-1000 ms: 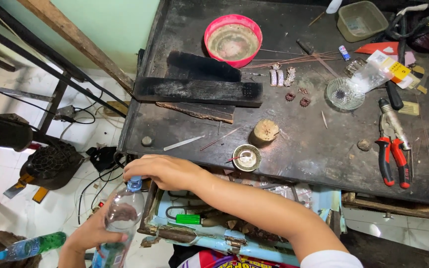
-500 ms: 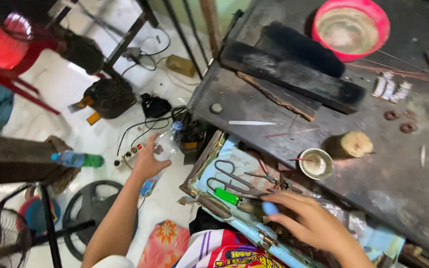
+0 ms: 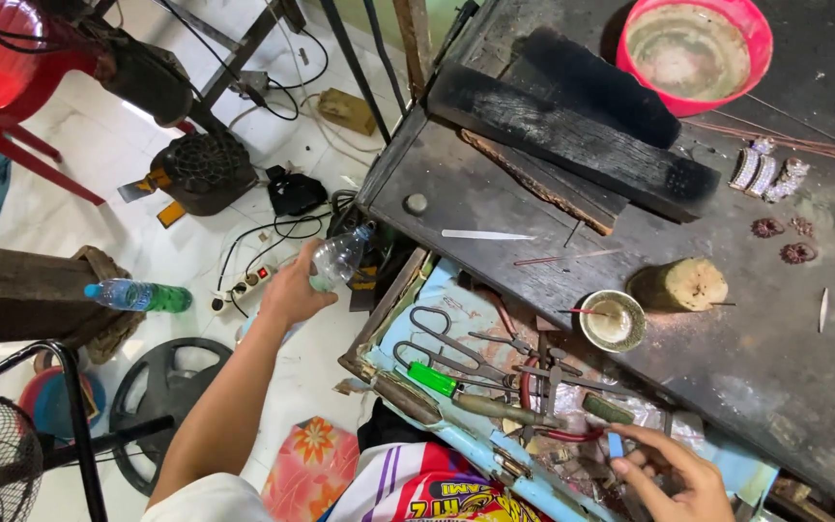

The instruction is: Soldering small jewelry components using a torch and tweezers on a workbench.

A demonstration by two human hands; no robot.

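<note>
A green plastic bottle [image 3: 137, 296] is seen lying well to the left of the left hand [image 3: 290, 290]. The left hand is closed around a clear plastic bottle [image 3: 337, 259], held tilted over the floor just beside the dark workbench [image 3: 495, 208]. Between the two hands, scissors [image 3: 442, 333] and a green-handled tool [image 3: 437, 379] lie in an open drawer [image 3: 456, 430]. A small blue bottle cap [image 3: 616, 446] is pinched at the fingertips of the right hand [image 3: 674, 478], low over the drawer.
</note>
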